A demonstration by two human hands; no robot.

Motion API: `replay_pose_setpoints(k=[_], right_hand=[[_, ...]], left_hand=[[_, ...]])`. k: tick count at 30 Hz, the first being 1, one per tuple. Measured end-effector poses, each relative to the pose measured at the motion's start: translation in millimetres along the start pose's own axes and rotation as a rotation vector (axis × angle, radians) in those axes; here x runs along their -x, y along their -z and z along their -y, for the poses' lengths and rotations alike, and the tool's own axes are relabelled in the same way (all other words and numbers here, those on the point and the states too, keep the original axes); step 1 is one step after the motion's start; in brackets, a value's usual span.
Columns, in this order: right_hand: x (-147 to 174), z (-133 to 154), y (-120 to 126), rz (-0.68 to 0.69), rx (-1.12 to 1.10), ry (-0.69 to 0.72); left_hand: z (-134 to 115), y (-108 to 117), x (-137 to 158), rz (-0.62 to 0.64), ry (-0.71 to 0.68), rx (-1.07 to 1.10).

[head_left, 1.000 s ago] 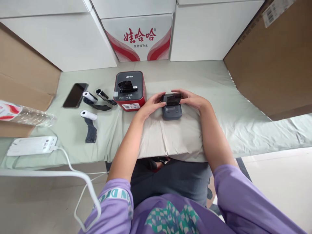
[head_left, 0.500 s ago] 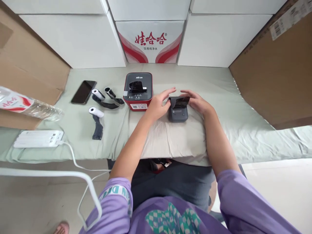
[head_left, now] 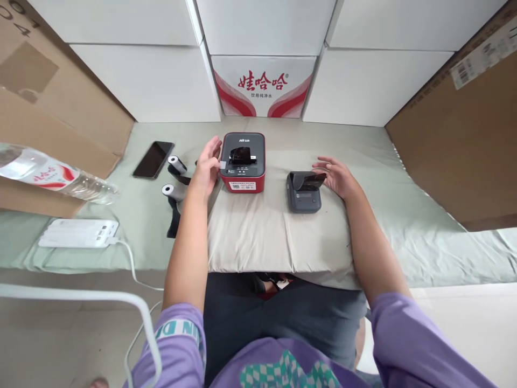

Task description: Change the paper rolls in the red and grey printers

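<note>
A red and black box-shaped device [head_left: 243, 186], apparently a label printer, stands on the cloth with a dark, shiny strip curling from its top. My left hand [head_left: 207, 168] is at its left side, fingers loosely apart, the thumb near a pale tab at its edge. Whether the fingers touch the casing I cannot tell. To the right, a small dark grey printer [head_left: 304, 201] has a similar dark strip bent out of its top. My right hand [head_left: 338, 177] rests beside its right side, fingers spread, holding nothing; the fingertips are close to the strip.
Left of my left hand lie rolls with dark strips, such as the front roll [head_left: 173, 191] and the rear roll [head_left: 177, 163]. A phone [head_left: 153, 159], water bottle [head_left: 56, 173] and cabled power bank [head_left: 76, 233] are farther left. White cartons [head_left: 258, 32] line the back; brown cartons flank both sides.
My left hand has left the small grey printer and moved left to the red and black device. My right hand stays beside the small printer. The camera view has shifted slightly.
</note>
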State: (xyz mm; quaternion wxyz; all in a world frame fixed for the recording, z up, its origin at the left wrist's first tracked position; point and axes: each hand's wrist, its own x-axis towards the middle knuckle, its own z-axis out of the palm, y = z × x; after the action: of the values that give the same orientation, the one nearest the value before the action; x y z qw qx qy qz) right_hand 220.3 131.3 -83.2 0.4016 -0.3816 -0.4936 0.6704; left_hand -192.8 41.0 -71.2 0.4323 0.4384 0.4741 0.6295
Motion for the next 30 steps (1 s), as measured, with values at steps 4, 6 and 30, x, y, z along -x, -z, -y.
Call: replay_pose_setpoints(k=[4, 6, 30], right_hand=[[0.3, 0.9, 0.8, -0.001, 0.029, -0.006], [0.3, 1.4, 0.3, -0.011, 0.062, -0.004], [-2.0, 3.1, 3.6, 0.012, 0.037, -0.011]], left_hand=[[-3.5, -4.7, 6.3, -0.028, -0.014, 0.009], [-6.7, -5.9, 8.5, -0.031, -0.012, 0.003], [-23.2, -5.3, 6.4, -0.092, -0.058, -0.306]])
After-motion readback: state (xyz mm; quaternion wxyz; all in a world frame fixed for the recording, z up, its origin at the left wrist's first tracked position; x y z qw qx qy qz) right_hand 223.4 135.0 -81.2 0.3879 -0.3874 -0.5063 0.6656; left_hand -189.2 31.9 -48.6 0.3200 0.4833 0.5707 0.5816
